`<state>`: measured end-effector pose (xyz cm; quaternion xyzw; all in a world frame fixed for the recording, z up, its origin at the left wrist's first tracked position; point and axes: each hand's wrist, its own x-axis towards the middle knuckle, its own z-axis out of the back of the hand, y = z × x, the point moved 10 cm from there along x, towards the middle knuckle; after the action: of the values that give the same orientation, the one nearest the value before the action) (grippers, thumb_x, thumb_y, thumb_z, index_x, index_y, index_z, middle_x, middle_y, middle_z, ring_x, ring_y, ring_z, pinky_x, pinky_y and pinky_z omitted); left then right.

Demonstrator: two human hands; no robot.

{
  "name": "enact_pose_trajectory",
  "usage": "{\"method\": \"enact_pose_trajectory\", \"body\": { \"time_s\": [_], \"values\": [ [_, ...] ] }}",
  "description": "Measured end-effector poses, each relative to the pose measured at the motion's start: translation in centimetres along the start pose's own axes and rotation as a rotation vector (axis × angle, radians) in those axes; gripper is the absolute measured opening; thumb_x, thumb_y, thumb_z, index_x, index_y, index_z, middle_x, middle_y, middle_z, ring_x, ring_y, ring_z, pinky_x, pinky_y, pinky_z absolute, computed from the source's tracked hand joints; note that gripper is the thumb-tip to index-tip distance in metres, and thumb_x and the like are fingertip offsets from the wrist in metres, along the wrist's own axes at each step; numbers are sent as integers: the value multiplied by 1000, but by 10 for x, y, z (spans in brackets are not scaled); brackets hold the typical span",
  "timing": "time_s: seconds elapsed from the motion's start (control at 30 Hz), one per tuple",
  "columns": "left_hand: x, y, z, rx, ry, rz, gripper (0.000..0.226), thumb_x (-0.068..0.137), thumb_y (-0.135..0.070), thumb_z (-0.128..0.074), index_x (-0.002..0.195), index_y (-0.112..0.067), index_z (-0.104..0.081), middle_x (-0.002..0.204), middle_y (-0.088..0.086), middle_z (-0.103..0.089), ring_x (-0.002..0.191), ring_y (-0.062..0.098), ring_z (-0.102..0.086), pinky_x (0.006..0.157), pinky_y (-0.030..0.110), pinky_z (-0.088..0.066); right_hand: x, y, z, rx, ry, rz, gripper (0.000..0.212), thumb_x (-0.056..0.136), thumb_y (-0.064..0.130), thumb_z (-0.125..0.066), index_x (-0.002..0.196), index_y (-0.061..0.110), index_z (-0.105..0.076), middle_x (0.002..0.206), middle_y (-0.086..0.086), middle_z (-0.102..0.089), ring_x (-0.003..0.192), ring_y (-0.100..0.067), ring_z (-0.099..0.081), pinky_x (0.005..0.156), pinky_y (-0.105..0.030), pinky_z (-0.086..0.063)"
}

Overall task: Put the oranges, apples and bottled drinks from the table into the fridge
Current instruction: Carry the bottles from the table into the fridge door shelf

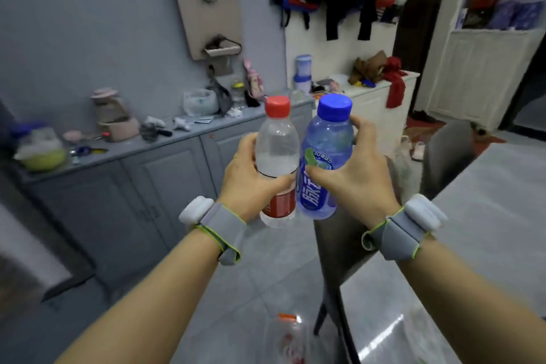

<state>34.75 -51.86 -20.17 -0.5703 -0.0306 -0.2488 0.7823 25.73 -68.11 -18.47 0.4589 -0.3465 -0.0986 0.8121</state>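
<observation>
Two bottled drinks are held upright side by side, touching, above the tiled floor and just left of the grey bench [487, 201]. The left grip [245, 183] is wrapped round a clear water bottle [276, 154] with a red cap and red label, filled with clear liquid almost to the neck. The right grip [360, 177] is wrapped round a blue-tinted drink bottle [328, 139] with a blue cap; its fill level cannot be told. A third bottle [285, 337], orange-capped and blurred, shows low in the frame.
</observation>
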Motion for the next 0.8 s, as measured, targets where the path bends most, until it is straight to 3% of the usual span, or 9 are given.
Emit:
{"method": "enact_pose_trajectory", "body": {
  "time_s": [0.17, 0.37, 0.6, 0.8],
  "values": [
    [-14, -18, 138, 63, -149, -17, 60, 65, -20, -81, 106, -38, -42, 97, -22, -56, 90, -2, -57, 72, 21, -48, 2, 99, -90, 118, 150, 152, 85, 48, 45, -71, 122, 42, -29, 123, 7, -55, 103, -23, -61, 84, -51, -53],
    [-58, -43, 284, 184, -377, -35, 63, 64, -24, -82, 112, -37, -42, 101, -19, -58, 93, 4, -60, 79, 29, -52, -18, 213, -176, 248, 312, 339, 81, 53, 40, -73, 123, 39, -31, 117, 9, -57, 96, -19, -63, 81, -49, -55],
    [-120, -85, 414, 330, -617, -55, 70, 60, -30, -83, 116, -37, -42, 109, -7, -61, 97, 18, -64, 86, 46, -54, -52, 335, -242, 396, 440, 521, 79, 63, 26, -78, 127, 32, -32, 110, 9, -55, 93, -17, -62, 79, -40, -56],
    [-170, -126, 504, 445, -777, -90, 74, 62, -30, -83, 122, -33, -40, 111, -5, -58, 97, 18, -63, 84, 41, -55, -81, 427, -281, 526, 503, 631, 81, 60, 32, -77, 127, 31, -32, 112, 8, -57, 93, -17, -64, 79, -38, -56]
  ]
}}
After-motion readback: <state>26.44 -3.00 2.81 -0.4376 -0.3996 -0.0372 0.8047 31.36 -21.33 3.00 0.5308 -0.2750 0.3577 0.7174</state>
